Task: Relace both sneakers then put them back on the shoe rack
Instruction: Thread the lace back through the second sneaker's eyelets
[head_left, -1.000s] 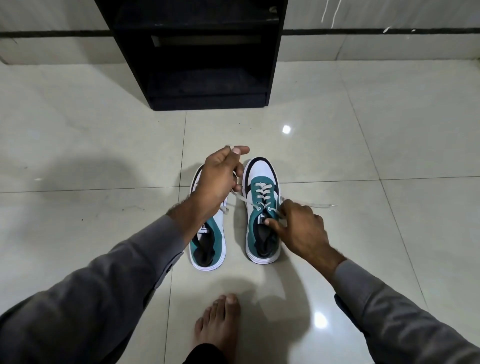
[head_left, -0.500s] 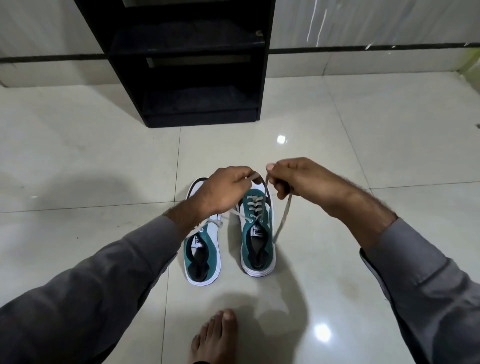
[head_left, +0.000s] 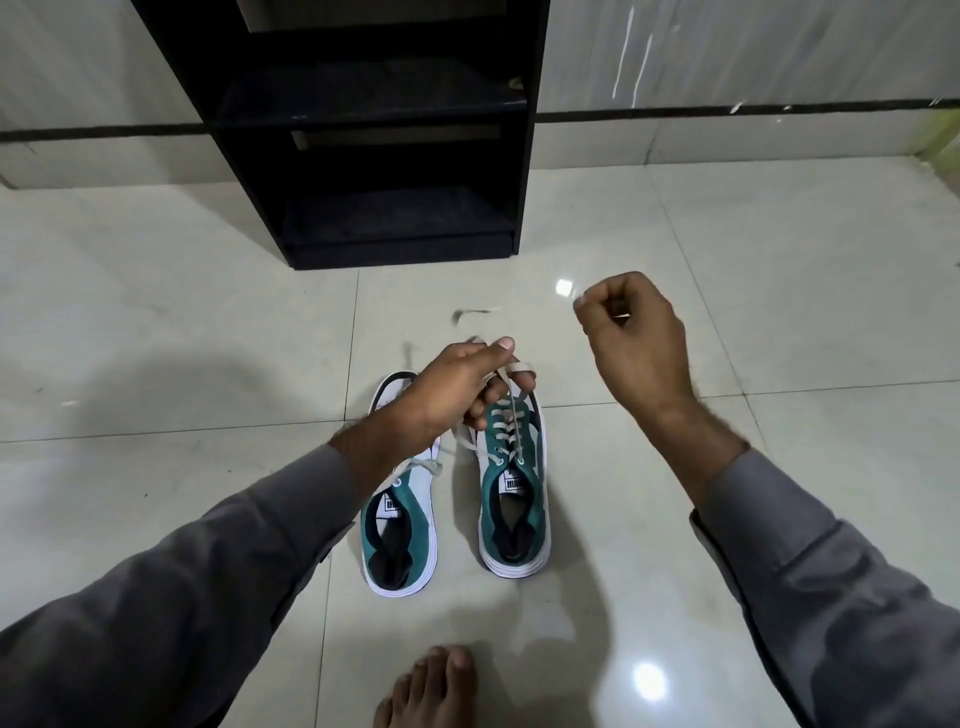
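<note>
Above the laced teal-and-white canvas sneaker (head_left: 511, 483), its white flat lace (head_left: 511, 410) is pinched by the left hand (head_left: 457, 389); the right hand (head_left: 631, 343) is clenched, contents indiscernible.

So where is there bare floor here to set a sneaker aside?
Bare tile lies left of the left sneaker, right of the right sneaker, and between the shoe rack and the toes. Crowded: the narrow gap between the sneakers, where the left hand holds lace.
</note>
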